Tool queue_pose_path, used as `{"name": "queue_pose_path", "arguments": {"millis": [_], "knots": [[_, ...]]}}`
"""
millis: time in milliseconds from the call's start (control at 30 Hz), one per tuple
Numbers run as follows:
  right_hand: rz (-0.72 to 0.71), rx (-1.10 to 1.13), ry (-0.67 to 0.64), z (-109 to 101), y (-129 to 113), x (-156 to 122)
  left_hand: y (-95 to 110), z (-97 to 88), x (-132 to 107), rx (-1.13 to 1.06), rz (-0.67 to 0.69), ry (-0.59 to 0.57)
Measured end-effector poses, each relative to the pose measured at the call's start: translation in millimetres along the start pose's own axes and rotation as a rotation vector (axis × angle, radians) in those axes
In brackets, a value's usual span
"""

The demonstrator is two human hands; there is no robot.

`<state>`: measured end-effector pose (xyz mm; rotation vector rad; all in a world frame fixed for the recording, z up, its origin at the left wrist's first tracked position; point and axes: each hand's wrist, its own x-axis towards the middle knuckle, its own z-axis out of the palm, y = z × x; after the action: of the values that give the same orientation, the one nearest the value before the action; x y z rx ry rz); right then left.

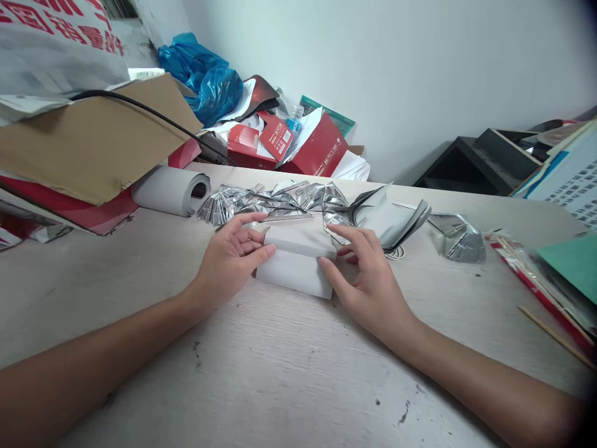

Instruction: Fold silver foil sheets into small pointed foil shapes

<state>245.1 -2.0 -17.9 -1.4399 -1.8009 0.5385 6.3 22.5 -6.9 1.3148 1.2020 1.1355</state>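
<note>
A small sheet of white paper (296,270) with a crease across it is held at the middle of the table. My left hand (237,249) pinches its left end between thumb and fingers. At the opposite end, my right hand (361,267) grips the sheet with the thumb in front and fingers behind. Just beyond the paper lies a row of folded silver foil pieces (261,202), pleated like fans. Behind my right hand rests a stack of grey-white sheets (387,218) with curled edges. Another folded foil piece (459,239) sits farther right.
A roll of white paper (165,190) lies at the left beside a cardboard box (102,137). Red paper packages (312,146) and a blue plastic bag (205,78) are piled at the back. On the right are a thin wooden stick (555,336), a green sheet (571,264) and a dark holder (461,162).
</note>
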Motion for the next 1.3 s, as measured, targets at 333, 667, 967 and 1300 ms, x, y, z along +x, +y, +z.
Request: {"name": "queue_pose_path", "arguments": {"millis": [333, 667, 967, 1300], "knots": [[-0.076, 0.393, -0.063, 1.9, 0.4, -1.7, -3.4, 0.2, 1.2, 0.012, -0.029, 0.031], [-0.006, 0.355, -0.010, -5.0, -9.0, -3.2, 0.2, 0.6, -1.9, 0.137, 0.045, -0.070], [0.018, 0.409, -0.033, -0.3, -5.4, -0.6, -3.7, -3.0, -1.7, 0.122, -0.045, -0.090], [0.070, 0.379, 0.038, -1.8, -7.0, -0.7, -3.3, -2.4, -2.7, 0.215, -0.025, -0.044]]}}
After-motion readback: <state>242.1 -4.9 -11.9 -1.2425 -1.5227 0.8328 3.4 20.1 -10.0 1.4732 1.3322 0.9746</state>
